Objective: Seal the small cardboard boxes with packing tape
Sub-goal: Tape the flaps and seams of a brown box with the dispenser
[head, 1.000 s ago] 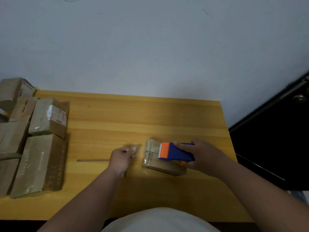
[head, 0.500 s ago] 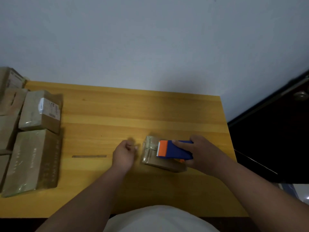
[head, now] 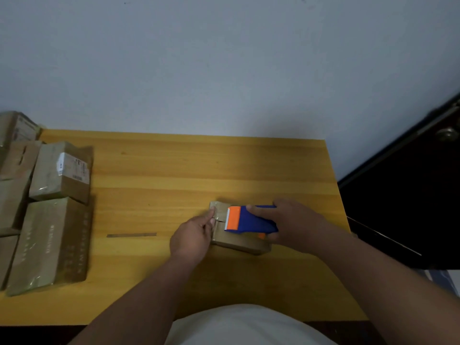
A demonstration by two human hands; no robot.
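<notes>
Here the left hand [head: 193, 236] has its fingertips [head: 212, 215] drawn together and laid on the left end of the box [head: 239, 241], pressing on the shiny tape [head: 219, 212] there; whether they pinch the tape or only push on it cannot be told. The right hand [head: 296, 225] curls round the blue dispenser [head: 251, 219], thumb on its top and fingers wrapped under its near side. The dispenser lies on top of the box, its orange toothed end pointing left, just beside the left fingertips.

The box sits flat on the table [head: 199, 168], right of centre and near the person. A thin dark strip [head: 131, 235] lies on the wood to the left of the left hand, apart from it. At the table's left edge, well away from both hands, stands a cluster of boxes [head: 47, 242], one of them bearing a white label [head: 72, 166].
</notes>
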